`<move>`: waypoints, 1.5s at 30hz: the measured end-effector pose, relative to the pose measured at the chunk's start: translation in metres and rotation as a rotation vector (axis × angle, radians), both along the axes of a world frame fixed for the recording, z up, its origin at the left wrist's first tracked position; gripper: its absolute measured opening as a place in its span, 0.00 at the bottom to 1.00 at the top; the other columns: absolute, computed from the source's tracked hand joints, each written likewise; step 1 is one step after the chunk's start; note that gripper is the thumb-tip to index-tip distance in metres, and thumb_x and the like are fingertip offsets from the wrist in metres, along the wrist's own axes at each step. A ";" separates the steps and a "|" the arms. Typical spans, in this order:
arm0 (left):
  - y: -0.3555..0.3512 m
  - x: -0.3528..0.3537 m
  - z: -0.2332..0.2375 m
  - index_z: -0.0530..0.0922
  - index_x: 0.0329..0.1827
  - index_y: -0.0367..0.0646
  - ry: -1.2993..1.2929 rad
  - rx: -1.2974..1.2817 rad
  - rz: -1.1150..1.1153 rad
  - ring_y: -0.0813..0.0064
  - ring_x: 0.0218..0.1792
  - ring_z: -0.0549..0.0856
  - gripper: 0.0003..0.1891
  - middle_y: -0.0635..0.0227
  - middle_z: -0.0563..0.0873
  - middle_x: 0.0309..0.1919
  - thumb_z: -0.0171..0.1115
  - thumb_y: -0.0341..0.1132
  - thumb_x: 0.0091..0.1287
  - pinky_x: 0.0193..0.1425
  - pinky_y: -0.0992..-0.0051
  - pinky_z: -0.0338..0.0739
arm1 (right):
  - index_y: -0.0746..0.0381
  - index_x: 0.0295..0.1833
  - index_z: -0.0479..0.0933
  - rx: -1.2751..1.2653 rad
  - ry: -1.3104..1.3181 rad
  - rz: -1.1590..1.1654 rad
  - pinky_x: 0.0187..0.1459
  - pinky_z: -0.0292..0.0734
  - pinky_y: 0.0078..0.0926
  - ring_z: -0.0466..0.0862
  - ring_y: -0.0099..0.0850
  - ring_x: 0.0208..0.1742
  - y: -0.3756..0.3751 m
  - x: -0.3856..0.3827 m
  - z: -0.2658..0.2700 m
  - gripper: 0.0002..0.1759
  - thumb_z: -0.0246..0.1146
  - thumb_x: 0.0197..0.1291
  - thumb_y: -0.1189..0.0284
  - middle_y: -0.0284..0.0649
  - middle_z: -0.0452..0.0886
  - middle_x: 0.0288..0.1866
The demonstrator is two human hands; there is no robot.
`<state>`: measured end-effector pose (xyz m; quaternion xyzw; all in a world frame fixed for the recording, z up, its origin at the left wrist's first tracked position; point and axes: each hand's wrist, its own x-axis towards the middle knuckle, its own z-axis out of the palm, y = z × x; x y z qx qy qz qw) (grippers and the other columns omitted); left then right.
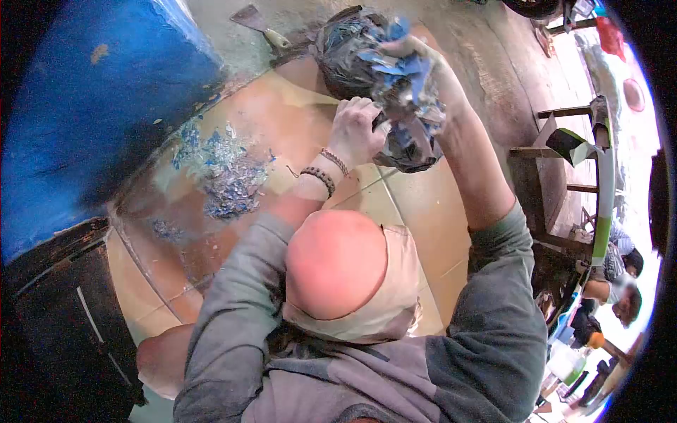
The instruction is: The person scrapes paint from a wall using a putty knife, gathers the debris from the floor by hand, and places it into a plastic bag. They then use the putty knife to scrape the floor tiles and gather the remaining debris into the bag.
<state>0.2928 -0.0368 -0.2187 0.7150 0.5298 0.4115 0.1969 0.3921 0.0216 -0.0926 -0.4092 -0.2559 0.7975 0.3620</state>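
My left hand (358,130), with braided bracelets at the wrist, is closed on the near edge of a black plastic bag (340,60). Above the bag's mouth is my right hand (423,56), its fingers curled around a loose clump of blue and grey paint flakes (405,76). Part of the clump hangs down toward the bag and looks blurred. On the tiled floor to the left lies a pile of similar paint scrapings (233,185), with finer bits scattered around it.
A scraper (261,27) lies on the floor beyond the bag. At left stands a blue-painted wall (106,106) with a dark lower part (67,317). My knee (338,264) is bent between my arms. On the right are a wooden bench frame (564,151) and another person (620,292).
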 end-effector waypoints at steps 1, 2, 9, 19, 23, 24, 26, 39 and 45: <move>0.001 0.000 0.008 0.81 0.28 0.37 -0.006 -0.003 -0.001 0.57 0.43 0.81 0.14 0.61 0.84 0.33 0.66 0.42 0.55 0.51 0.61 0.72 | 0.65 0.38 0.77 -0.003 -0.006 -0.001 0.27 0.80 0.26 0.80 0.30 0.22 -0.005 0.010 0.001 0.13 0.61 0.54 0.65 0.39 0.82 0.28; 0.002 0.000 0.014 0.81 0.29 0.37 -0.182 -0.192 -0.006 0.57 0.39 0.82 0.14 0.59 0.85 0.31 0.65 0.41 0.56 0.47 0.62 0.73 | 0.65 0.39 0.77 -0.065 -0.017 0.006 0.28 0.80 0.26 0.81 0.31 0.23 -0.010 0.020 0.002 0.14 0.60 0.54 0.65 0.40 0.82 0.29; 0.013 0.007 -0.001 0.81 0.42 0.35 -0.646 -0.483 -0.014 0.77 0.31 0.83 0.13 0.59 0.86 0.29 0.59 0.37 0.64 0.39 0.74 0.75 | 0.66 0.44 0.75 -0.288 -0.033 -0.039 0.36 0.82 0.31 0.83 0.33 0.31 -0.040 0.047 -0.040 0.16 0.57 0.55 0.66 0.43 0.83 0.36; 0.001 -0.006 0.012 0.78 0.54 0.36 -0.575 -0.593 -0.057 0.87 0.29 0.75 0.16 0.73 0.81 0.28 0.53 0.34 0.68 0.36 0.83 0.71 | 0.65 0.44 0.76 -0.514 0.147 0.074 0.40 0.83 0.42 0.84 0.39 0.34 -0.025 0.048 -0.116 0.16 0.49 0.64 0.65 0.46 0.83 0.38; -0.004 -0.031 0.018 0.80 0.42 0.32 -0.993 -0.632 -0.079 0.87 0.23 0.72 0.12 0.74 0.77 0.21 0.54 0.33 0.66 0.27 0.83 0.67 | 0.64 0.43 0.77 -0.349 -0.183 -0.042 0.35 0.83 0.37 0.84 0.36 0.32 -0.001 0.037 -0.147 0.15 0.47 0.66 0.68 0.44 0.82 0.37; -0.007 -0.043 0.024 0.79 0.39 0.33 -0.987 -0.683 -0.102 0.86 0.23 0.72 0.11 0.73 0.78 0.21 0.53 0.33 0.66 0.27 0.83 0.67 | 0.64 0.44 0.77 -0.320 -0.355 -0.007 0.34 0.83 0.35 0.83 0.35 0.32 -0.002 0.028 -0.130 0.14 0.49 0.65 0.67 0.43 0.82 0.36; -0.011 -0.062 0.020 0.78 0.35 0.35 -0.922 -0.723 -0.131 0.83 0.24 0.75 0.10 0.70 0.79 0.23 0.52 0.32 0.66 0.31 0.82 0.68 | 0.64 0.46 0.77 -0.306 -0.484 0.096 0.32 0.81 0.33 0.83 0.32 0.32 0.011 0.036 -0.161 0.15 0.56 0.62 0.64 0.40 0.82 0.36; -0.149 -0.186 -0.115 0.63 0.67 0.36 0.187 -0.049 0.807 0.50 0.65 0.64 0.38 0.48 0.66 0.63 0.65 0.44 0.55 0.68 0.56 0.59 | 0.65 0.47 0.81 0.741 -0.818 0.220 0.42 0.77 0.23 0.85 0.28 0.39 -0.061 -0.059 -0.052 0.13 0.62 0.60 0.70 0.47 0.85 0.38; -0.261 -0.200 -0.134 0.48 0.73 0.37 0.501 -0.715 0.991 0.46 0.74 0.44 0.53 0.42 0.48 0.72 0.61 0.61 0.53 0.73 0.44 0.34 | 0.67 0.58 0.73 0.675 -0.482 0.663 0.56 0.74 0.36 0.78 0.46 0.56 -0.102 -0.157 -0.119 0.27 0.68 0.54 0.67 0.54 0.75 0.58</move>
